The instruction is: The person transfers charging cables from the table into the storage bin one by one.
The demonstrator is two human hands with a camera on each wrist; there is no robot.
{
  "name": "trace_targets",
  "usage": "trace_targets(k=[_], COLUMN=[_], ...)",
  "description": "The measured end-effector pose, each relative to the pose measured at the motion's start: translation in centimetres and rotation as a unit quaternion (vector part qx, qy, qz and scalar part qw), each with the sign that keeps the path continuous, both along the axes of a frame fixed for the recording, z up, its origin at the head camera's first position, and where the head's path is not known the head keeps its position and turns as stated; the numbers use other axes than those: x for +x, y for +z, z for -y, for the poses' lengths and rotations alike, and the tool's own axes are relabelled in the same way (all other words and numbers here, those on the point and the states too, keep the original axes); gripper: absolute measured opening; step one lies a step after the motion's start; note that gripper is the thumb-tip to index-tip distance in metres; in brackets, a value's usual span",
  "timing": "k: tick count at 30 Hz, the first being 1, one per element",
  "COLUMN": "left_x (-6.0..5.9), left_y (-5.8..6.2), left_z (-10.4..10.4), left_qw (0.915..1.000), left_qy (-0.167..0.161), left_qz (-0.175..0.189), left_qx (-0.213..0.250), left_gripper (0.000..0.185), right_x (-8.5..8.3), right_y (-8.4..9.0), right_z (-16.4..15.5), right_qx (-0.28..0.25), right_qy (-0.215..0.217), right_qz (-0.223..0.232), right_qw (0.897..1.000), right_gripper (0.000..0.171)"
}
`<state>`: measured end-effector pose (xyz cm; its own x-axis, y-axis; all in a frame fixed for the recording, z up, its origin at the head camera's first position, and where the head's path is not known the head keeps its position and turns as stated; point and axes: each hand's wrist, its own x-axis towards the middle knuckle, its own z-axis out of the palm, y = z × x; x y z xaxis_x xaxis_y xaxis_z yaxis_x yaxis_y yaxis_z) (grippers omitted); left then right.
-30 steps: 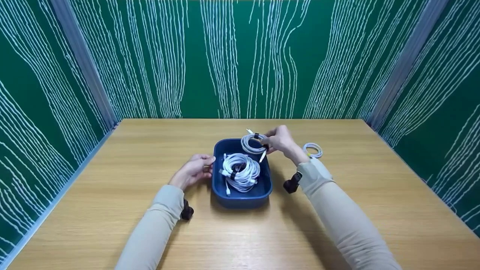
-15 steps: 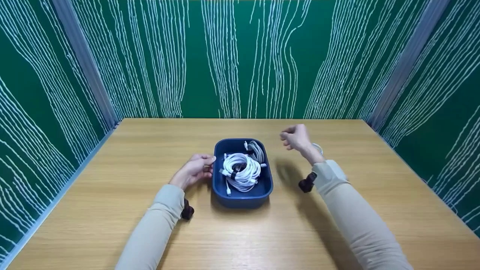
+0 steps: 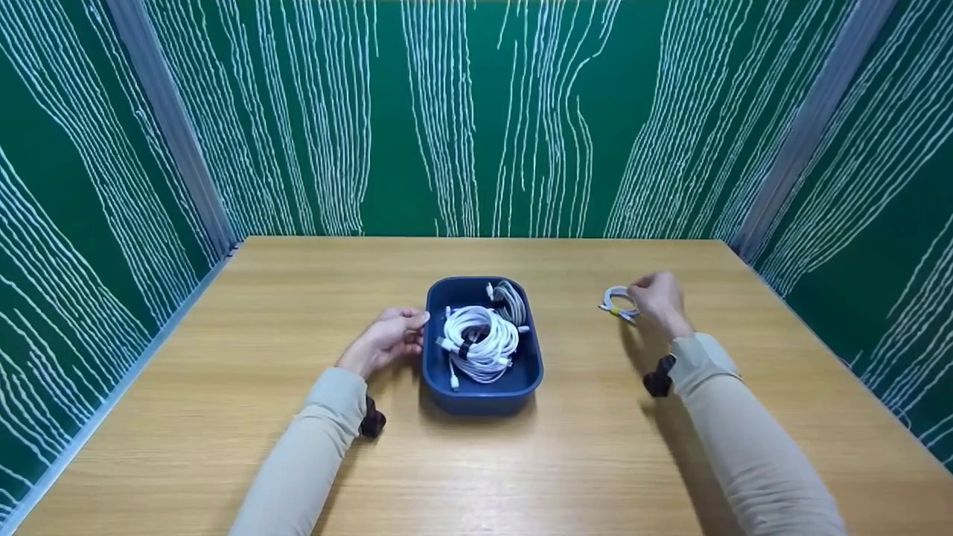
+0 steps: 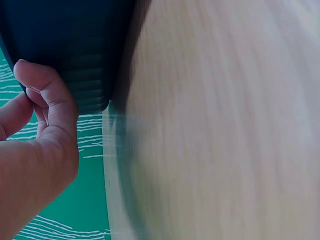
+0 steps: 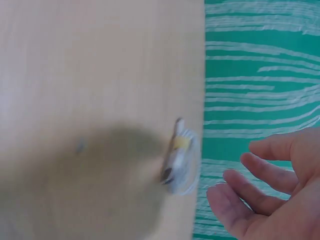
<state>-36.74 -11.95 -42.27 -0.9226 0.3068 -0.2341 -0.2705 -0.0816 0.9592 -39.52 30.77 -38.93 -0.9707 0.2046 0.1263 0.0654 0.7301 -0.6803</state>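
A dark blue bin (image 3: 481, 390) sits mid-table and holds a big white cable coil (image 3: 478, 340) and a grey coil (image 3: 511, 297). My left hand (image 3: 386, 339) rests against the bin's left wall with loosely curled fingers. In the left wrist view those fingers (image 4: 47, 107) touch the ribbed outer wall of the bin (image 4: 75, 50). My right hand (image 3: 657, 298) is out to the right, at a small white cable coil (image 3: 616, 301) lying on the table. In the right wrist view the right hand (image 5: 270, 190) has spread fingers just short of the small coil (image 5: 180, 160), which has a yellow tie.
The wooden table (image 3: 223, 357) is boxed in by green walls (image 3: 476, 112) with white lines at the back and on both sides. Its right edge (image 3: 834, 350) lies not far beyond the small coil. Black wrist cameras (image 3: 658, 377) hang under both sleeves.
My right hand let the grey coil go into the bin, then swung right and down to the small coil on the table. The left hand and bin stayed put.
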Motion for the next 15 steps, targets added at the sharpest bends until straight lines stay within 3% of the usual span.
trace_targets(k=[15], left_x=[-0.2], left_y=[-0.2], left_z=[0.1], left_qw=[1.0], left_qy=[-0.003], left_qz=[-0.001], left_qx=[-0.002], left_gripper=[0.01], right_x=[-0.7], right_y=[-2.4], right_z=[-1.4], right_qx=[-0.062], right_qy=[0.029], right_qz=[0.087], right_qw=[0.994], right_gripper=[0.051])
